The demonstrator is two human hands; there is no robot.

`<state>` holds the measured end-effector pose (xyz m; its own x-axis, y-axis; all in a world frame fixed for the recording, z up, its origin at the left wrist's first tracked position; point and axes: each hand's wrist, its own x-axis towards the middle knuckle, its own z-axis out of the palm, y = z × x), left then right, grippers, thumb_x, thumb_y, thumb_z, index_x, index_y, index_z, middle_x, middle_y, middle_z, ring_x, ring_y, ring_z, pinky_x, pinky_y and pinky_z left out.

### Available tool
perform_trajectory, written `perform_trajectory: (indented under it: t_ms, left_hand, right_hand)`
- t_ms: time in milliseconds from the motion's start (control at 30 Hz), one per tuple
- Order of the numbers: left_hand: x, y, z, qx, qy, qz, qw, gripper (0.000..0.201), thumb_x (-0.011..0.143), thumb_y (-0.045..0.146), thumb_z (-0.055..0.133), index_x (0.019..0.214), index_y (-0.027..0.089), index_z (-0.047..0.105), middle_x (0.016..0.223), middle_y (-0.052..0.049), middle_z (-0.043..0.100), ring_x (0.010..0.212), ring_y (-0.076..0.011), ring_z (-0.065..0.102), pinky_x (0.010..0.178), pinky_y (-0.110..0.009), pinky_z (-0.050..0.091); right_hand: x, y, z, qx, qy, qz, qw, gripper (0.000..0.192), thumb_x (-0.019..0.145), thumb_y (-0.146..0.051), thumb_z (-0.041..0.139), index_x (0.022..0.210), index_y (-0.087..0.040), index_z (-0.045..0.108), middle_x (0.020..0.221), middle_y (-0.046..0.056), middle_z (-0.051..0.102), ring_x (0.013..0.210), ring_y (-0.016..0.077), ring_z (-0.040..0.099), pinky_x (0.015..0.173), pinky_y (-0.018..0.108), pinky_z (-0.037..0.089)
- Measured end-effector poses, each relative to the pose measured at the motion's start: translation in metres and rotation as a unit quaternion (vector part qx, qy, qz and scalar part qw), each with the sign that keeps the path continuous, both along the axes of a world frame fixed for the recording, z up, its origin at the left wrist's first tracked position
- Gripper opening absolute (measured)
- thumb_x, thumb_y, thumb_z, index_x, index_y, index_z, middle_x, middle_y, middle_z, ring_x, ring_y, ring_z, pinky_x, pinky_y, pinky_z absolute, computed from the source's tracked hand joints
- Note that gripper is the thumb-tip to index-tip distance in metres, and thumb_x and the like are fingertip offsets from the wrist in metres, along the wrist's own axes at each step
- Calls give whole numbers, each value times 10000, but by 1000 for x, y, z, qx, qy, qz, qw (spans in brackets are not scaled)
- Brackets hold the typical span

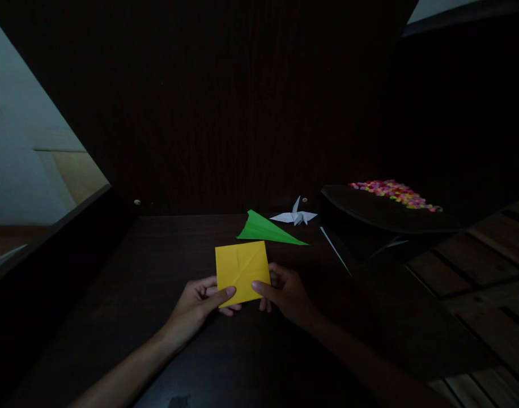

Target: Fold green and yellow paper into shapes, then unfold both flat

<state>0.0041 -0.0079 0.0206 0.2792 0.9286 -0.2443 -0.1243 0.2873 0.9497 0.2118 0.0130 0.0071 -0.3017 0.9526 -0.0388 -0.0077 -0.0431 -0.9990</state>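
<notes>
A square of yellow origami paper (245,266) with crease lines, one of them diagonal, is held up between both hands over the dark desk. My left hand (203,299) grips its lower left corner, thumb on the front face and fingers behind. On the right edge, my right hand (287,292) pinches the sheet the same way. The fingers behind the paper are partly hidden. Just beyond it lies a green paper plane (268,229). A white paper crane (294,217) rests at the back of the desk.
To the right of the crane lies a thin white-and-green strip (336,251). A dark rounded shelf (361,211) bears a heap of small pink, red and yellow pieces (395,192). A tall dark wood panel (225,113) rises behind the desk (127,317); a raised edge (51,243) bounds its left.
</notes>
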Motion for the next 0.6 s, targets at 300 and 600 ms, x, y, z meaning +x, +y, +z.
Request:
perform_trajectory:
  t_ms: [300, 600]
  left_hand:
    - [3, -1, 4, 17, 23, -15, 999, 352, 745, 440, 789, 894, 121, 773, 697, -70, 752, 625, -186, 681, 619, -273, 541]
    - [-2, -2, 0, 35, 17, -33, 999, 301, 752, 418, 782, 887, 148, 786, 829, -68, 780, 735, -241, 719, 734, -341, 556]
  right_hand:
    - [2, 0, 0, -36, 21, 42, 998, 379, 743, -493, 731, 817, -134, 636, 576, 13, 653, 408, 130, 594, 378, 209, 442]
    - [2, 1, 1, -64, 36, 74, 995, 473, 767, -603, 673, 725, -134, 628, 518, 28, 651, 407, 136, 596, 407, 219, 448]
